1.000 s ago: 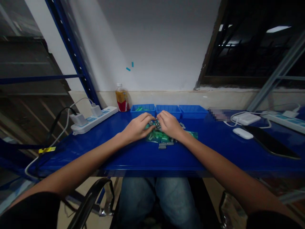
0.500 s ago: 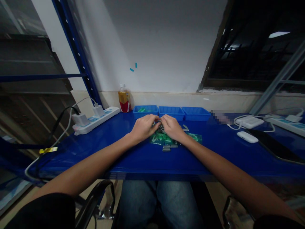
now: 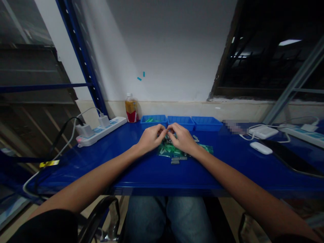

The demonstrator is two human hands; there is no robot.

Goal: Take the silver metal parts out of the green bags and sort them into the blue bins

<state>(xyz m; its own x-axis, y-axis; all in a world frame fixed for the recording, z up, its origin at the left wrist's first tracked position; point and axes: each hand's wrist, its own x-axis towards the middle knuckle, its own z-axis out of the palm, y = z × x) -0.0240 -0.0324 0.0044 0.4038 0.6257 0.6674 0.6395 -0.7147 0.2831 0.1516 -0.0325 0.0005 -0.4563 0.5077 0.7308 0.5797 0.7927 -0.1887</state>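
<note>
My left hand [image 3: 152, 137] and my right hand [image 3: 182, 137] meet fingertip to fingertip above the middle of the blue table. Both are closed in a pinch, and whatever sits between the fingertips is too small to make out. Beneath them lies a heap of small green pieces [image 3: 168, 148], partly in clear plastic bags and partly hidden by my hands. Several grey metal-looking blocks [image 3: 175, 161] rest at the near side of the heap. Another small grey piece [image 3: 195, 137] lies beyond my right hand.
Three blue trays stand along the wall: the left tray [image 3: 154, 125] holds green pieces. A drink bottle [image 3: 131, 108] is beside them. At left lies a power strip [image 3: 101, 132] with plugs and cables; at right are a white case [image 3: 261, 147], a phone [image 3: 291, 158] and a white charger [image 3: 263, 131].
My right hand has turned slightly, its thumb now showing below the fingers. Both hands stay together over the heap. The camera view has shifted a little.
</note>
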